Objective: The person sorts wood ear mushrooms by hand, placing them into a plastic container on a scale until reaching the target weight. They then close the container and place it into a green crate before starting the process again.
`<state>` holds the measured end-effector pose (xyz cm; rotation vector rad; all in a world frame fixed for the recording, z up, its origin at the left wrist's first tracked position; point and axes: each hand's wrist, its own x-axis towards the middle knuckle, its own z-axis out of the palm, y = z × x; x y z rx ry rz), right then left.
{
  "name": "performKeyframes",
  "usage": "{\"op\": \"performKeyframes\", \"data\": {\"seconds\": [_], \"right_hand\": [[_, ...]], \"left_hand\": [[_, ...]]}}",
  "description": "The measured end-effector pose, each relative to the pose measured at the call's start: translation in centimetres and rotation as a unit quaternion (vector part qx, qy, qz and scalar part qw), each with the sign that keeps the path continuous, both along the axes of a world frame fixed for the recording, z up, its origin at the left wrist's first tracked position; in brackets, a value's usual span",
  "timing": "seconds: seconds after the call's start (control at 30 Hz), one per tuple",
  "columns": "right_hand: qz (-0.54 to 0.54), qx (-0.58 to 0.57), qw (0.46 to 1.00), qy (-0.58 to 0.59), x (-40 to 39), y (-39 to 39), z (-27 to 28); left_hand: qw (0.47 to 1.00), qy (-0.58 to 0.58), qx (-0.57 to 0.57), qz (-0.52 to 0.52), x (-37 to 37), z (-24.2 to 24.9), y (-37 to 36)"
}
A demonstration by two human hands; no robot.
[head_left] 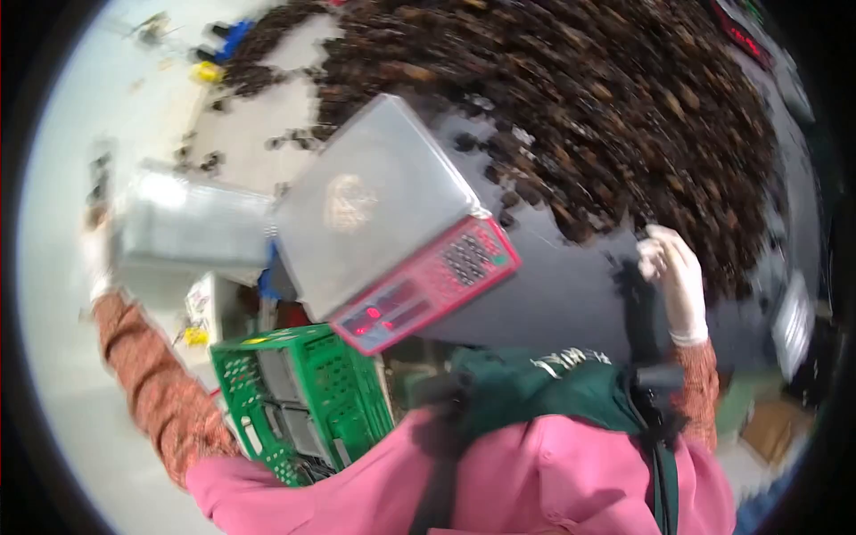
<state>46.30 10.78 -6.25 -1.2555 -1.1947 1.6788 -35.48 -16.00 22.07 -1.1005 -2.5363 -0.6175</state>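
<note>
My left hand (98, 254), in a white glove and smeared by motion, is at the far left beside a clear plastic tray (192, 223). Small dark shapes (101, 169) show just beyond its fingers. At the front edge of a big heap of dark brown, wet-looking pieces (571, 98), my right hand (673, 272) hovers in a white glove with its fingers curled in; I cannot tell what is between them. Between the hands stands a digital scale (423, 281) with a pink front panel, lit red digits and a bare, cloudy clear-covered platform.
Below the scale is a green perforated crate (303, 401) with grey inserts. A second red display (744, 40) shows at the upper right. Blue and yellow objects (223, 49) lie at the upper left, near scattered dark pieces. Cardboard (776, 428) is at the lower right.
</note>
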Motion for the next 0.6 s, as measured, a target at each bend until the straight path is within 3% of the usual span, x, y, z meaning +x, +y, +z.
{"op": "performKeyframes", "data": {"seconds": [0.03, 0.07, 0.1, 0.13, 0.33, 0.37, 0.43, 0.47, 0.5, 0.6], "right_hand": [[0.002, 0.015, 1.000, -0.011, 0.4, 0.0, -0.1], [0.006, 0.030, 0.999, -0.024, 1.2, -0.3, -0.3], [0.000, 0.034, 0.999, -0.028, 1.8, -0.7, 0.0], [0.002, 0.041, 0.999, -0.026, 2.0, -0.7, 0.5], [-0.022, 0.015, 0.998, -0.064, 3.9, -2.7, -0.5], [-0.021, -0.001, 0.998, -0.064, 3.8, -2.9, -0.7], [-0.002, 0.003, 0.998, -0.070, 3.6, -3.3, -1.3], [0.006, 0.007, 0.997, -0.076, 3.2, -3.4, -1.6], [0.028, 0.010, 0.995, -0.093, 2.5, -3.2, -1.6], [0.117, 0.163, 0.966, -0.164, -1.5, -1.8, -0.8]], "left_hand": [[0.999, -0.005, -0.022, -0.048, -3.6, 0.6, -0.9], [0.994, 0.009, -0.062, -0.086, -1.6, 1.2, 0.3], [0.996, -0.020, -0.013, -0.085, 7.2, 0.1, 3.7], [0.997, -0.022, -0.024, -0.072, 11.3, -0.4, 5.1], [0.982, -0.012, -0.055, -0.178, 32.0, -10.8, 9.8], [0.974, -0.096, -0.041, -0.201, 34.8, -12.6, 10.4], [0.956, -0.102, -0.132, -0.240, 38.1, -15.4, 10.6], [0.948, -0.196, -0.081, -0.236, 39.5, -17.5, 10.3], [0.944, -0.128, -0.132, -0.273, 40.8, -18.1, 10.2], [0.952, -0.127, -0.150, -0.234, 43.3, -19.4, 9.5]]}}
